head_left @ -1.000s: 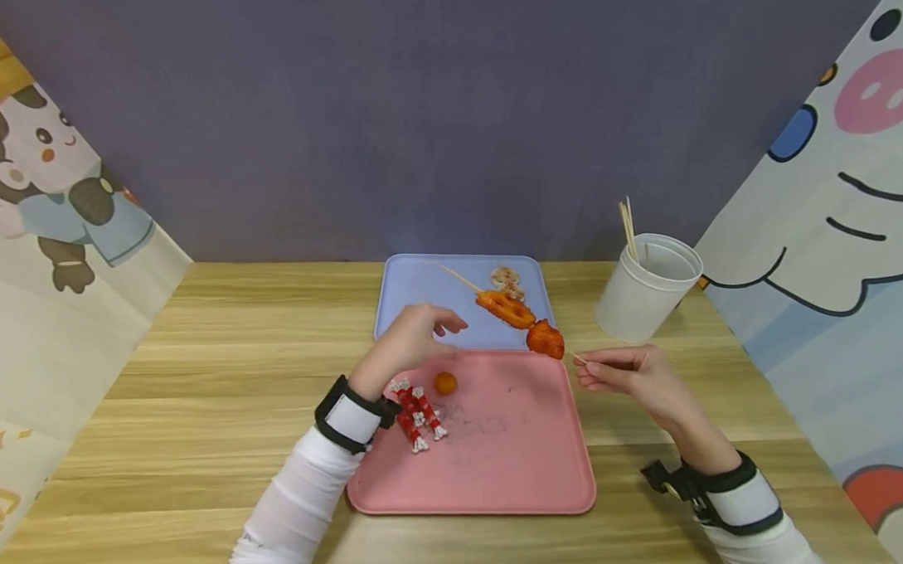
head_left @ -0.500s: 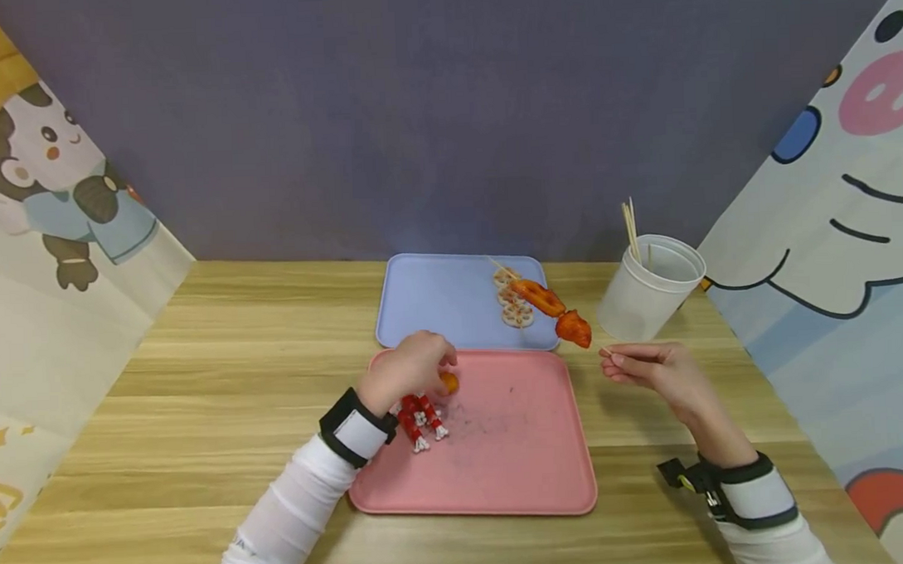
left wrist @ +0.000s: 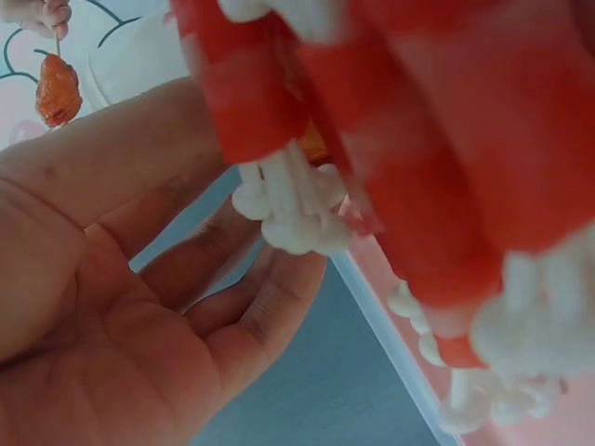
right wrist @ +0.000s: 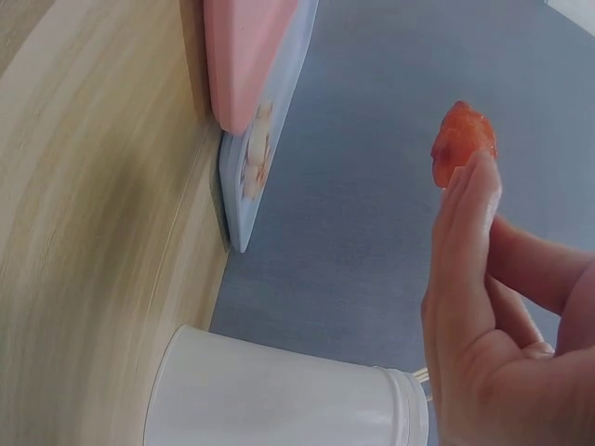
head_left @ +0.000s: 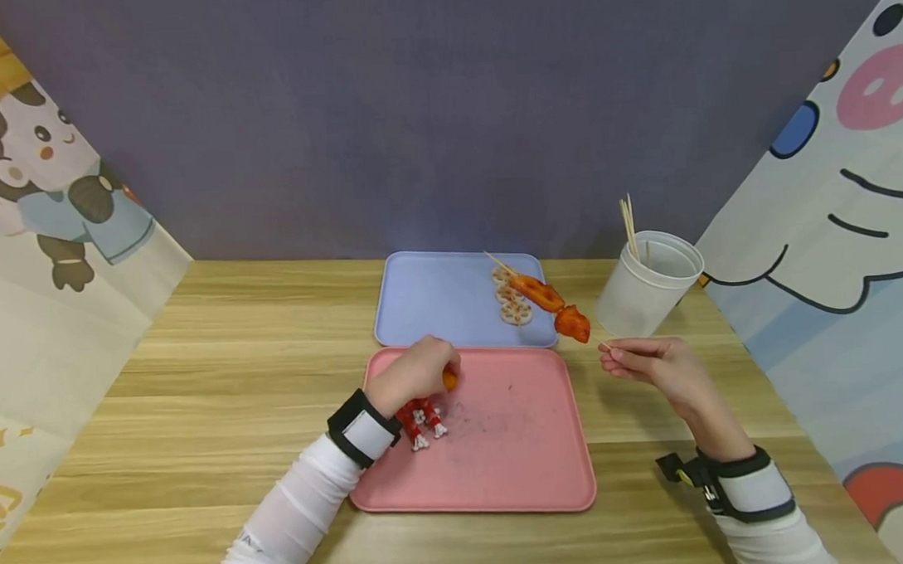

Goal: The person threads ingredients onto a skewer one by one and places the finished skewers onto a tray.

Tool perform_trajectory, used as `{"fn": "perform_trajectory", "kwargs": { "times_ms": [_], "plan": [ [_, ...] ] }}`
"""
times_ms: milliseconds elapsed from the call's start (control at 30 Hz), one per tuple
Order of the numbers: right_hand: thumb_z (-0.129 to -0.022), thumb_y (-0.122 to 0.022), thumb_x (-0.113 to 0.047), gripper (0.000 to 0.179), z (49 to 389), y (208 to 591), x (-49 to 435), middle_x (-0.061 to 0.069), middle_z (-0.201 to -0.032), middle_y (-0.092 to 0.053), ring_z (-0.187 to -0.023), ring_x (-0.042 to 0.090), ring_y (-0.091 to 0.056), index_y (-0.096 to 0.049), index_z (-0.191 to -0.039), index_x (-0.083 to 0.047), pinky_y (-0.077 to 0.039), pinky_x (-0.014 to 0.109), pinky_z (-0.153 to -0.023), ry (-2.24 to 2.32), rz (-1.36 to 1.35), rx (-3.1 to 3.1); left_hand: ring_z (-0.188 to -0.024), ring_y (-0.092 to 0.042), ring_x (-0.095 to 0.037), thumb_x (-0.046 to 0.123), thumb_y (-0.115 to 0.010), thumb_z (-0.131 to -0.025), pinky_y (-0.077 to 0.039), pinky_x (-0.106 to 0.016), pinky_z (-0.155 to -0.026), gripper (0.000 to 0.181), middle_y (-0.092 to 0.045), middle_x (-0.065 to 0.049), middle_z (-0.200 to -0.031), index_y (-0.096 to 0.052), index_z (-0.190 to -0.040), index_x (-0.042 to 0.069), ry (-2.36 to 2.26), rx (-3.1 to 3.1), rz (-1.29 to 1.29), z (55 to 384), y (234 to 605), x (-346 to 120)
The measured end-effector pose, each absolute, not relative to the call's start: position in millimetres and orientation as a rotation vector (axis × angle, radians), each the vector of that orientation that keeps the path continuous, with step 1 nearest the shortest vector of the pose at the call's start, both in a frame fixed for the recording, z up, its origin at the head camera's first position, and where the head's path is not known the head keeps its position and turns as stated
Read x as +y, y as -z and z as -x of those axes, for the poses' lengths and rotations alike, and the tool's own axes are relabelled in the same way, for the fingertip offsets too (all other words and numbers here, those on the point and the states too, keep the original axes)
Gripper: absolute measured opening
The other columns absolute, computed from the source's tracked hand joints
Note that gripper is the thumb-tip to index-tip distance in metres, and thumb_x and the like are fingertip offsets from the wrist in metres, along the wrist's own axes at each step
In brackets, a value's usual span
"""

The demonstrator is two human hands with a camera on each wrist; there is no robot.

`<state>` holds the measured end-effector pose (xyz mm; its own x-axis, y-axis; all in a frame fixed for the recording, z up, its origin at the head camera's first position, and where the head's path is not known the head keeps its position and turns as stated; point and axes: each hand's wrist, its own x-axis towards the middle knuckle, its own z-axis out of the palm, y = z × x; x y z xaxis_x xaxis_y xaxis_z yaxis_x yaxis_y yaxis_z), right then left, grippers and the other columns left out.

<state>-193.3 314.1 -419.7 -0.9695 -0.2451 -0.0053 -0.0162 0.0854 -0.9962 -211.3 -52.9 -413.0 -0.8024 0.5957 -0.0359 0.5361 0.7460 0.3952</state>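
My right hand (head_left: pixel 652 370) pinches the bare end of a wooden skewer (head_left: pixel 499 264), raised past the right end of the trays. Threaded on it are an orange-brown oblong piece with holes (head_left: pixel 536 292) and a reddish lumpy chunk (head_left: pixel 572 323). Over the upper left of the pink tray (head_left: pixel 517 446), my left hand (head_left: pixel 417 374) has its fingers round a small orange ball (head_left: pixel 451 381), partly hidden by them. Several red-and-white wrapped rolls with enoki mushroom tips (head_left: pixel 419 420) lie under that wrist; in the left wrist view the rolls (left wrist: pixel 409 177) cover the fingertips.
Behind the pink tray, a pale blue tray (head_left: pixel 437 299) bears several lotus root slices (head_left: pixel 516 313). A white tub (head_left: pixel 639 296) with wooden sticks (head_left: pixel 629 226) stands at the back right, close to the right hand. A grey partition (head_left: pixel 446 124) rises behind.
My left hand has come down onto the pink tray and taken hold of the orange ball. The right hand has moved right with the skewer, uncovering the lotus root slices, then stayed nearly still.
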Motion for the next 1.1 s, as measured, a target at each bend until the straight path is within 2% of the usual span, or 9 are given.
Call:
{"fn": "perform_trajectory", "kwargs": {
  "times_ms": [100, 200, 467, 533, 700, 800, 833, 967, 1100],
  "plan": [
    [-0.09, -0.064, -0.011, 0.03, 210.3, 450.8, 333.2, 0.014, -0.107, -0.071, -0.09, 0.022, -0.071, -0.065, -0.116, 0.005, -0.057, 0.033, -0.076, 2.031, 0.298, 2.14, -0.083, -0.062, -0.02, -0.007, -0.07, -0.071, -0.052, -0.031, -0.073, 0.021, -0.07, -0.005, -0.087, -0.074, -0.086, 0.007, -0.566, 2.784, -0.917, 212.1, 413.0, -53.3],
    [-0.09, -0.064, -0.012, 0.03, 215.2, 460.4, 339.3, 0.014, -0.108, -0.07, -0.092, 0.023, -0.071, -0.066, -0.116, 0.001, -0.057, 0.034, -0.076, 2.013, 0.254, 2.16, -0.085, -0.062, -0.02, -0.007, -0.069, -0.072, -0.052, -0.031, -0.074, 0.022, -0.07, -0.005, -0.088, -0.075, -0.088, 0.008, -0.582, 2.777, -0.915, 212.4, 413.4, -53.0],
    [-0.091, -0.061, -0.007, 0.035, 178.7, 387.4, 292.1, -0.007, -0.091, -0.073, -0.082, 0.01, -0.071, -0.057, -0.117, 0.016, -0.057, 0.027, -0.074, 1.938, 0.153, 2.227, -0.084, -0.061, -0.018, -0.005, -0.074, -0.069, -0.052, -0.031, -0.076, 0.025, -0.07, -0.003, -0.088, -0.075, -0.089, 0.009, -0.578, 2.762, -0.896, 213.0, 409.9, -54.1],
    [-0.091, -0.061, -0.009, 0.041, 177.0, 382.4, 287.6, -0.008, -0.09, -0.073, -0.083, 0.009, -0.071, -0.053, -0.119, 0.02, -0.057, 0.027, -0.076, 1.908, 0.134, 2.253, -0.083, -0.059, -0.017, -0.003, -0.074, -0.07, -0.051, -0.031, -0.075, 0.021, -0.069, -0.002, -0.087, -0.074, -0.088, 0.009, -0.597, 2.773, -0.903, 214.5, 409.3, -55.8],
    [-0.09, -0.064, -0.014, 0.043, 189.9, 398.9, 292.8, -0.004, -0.096, -0.073, -0.087, 0.012, -0.071, -0.055, -0.119, 0.017, -0.056, 0.028, -0.077, 1.949, 0.253, 2.213, -0.08, -0.058, -0.017, 0.005, -0.074, -0.075, -0.049, -0.028, -0.072, 0.015, -0.068, -0.002, -0.085, -0.073, -0.089, 0.009, -0.768, 2.824, -0.913, 222.1, 403.1, -66.0],
    [-0.09, -0.063, -0.011, 0.039, 189.9, 394.3, 287.7, -0.004, -0.096, -0.073, -0.087, 0.012, -0.071, -0.057, -0.118, 0.016, -0.057, 0.028, -0.077, 1.973, 0.287, 2.197, -0.082, -0.062, -0.018, 0.006, -0.074, -0.075, -0.052, -0.028, -0.073, 0.021, -0.069, -0.003, -0.091, -0.073, -0.095, 0.009, -0.956, 2.804, -0.846, 224.9, 393.3, -74.4],
    [-0.09, -0.063, -0.011, 0.038, 180.2, 377.4, 277.5, -0.007, -0.094, -0.073, -0.085, 0.011, -0.071, -0.057, -0.117, 0.017, -0.057, 0.028, -0.076, 1.934, 0.25, 2.254, -0.083, -0.063, -0.019, 0.006, -0.074, -0.075, -0.052, -0.029, -0.074, 0.022, -0.07, -0.003, -0.093, -0.073, -0.096, 0.009, -1.016, 2.795, -0.826, 225.7, 389.4, -77.1],
    [-0.091, -0.061, -0.006, 0.021, 178.0, 367.9, 271.2, -0.006, -0.093, -0.073, -0.083, 0.01, -0.071, -0.067, -0.108, 0.003, -0.057, 0.027, -0.074, 1.983, 0.308, 2.228, -0.089, -0.065, -0.021, 0.006, -0.075, -0.075, -0.054, -0.033, -0.077, 0.031, -0.069, -0.005, -0.099, -0.069, -0.105, 0.01, -1.233, 2.732, -0.717, 226.3, 371.4, -87.2],
    [-0.09, -0.061, -0.003, 0.016, 176.6, 359.4, 267.0, -0.004, -0.092, -0.074, -0.081, 0.01, -0.071, -0.071, -0.103, -0.005, -0.057, 0.026, -0.072, 2.04, 0.379, 2.206, -0.094, -0.065, -0.023, 0.006, -0.075, -0.077, -0.055, -0.036, -0.08, 0.035, -0.068, -0.008, -0.102, -0.064, -0.11, 0.007, -1.412, 2.651, -0.657, 226.3, 354.2, -94.5]
  ]
}}
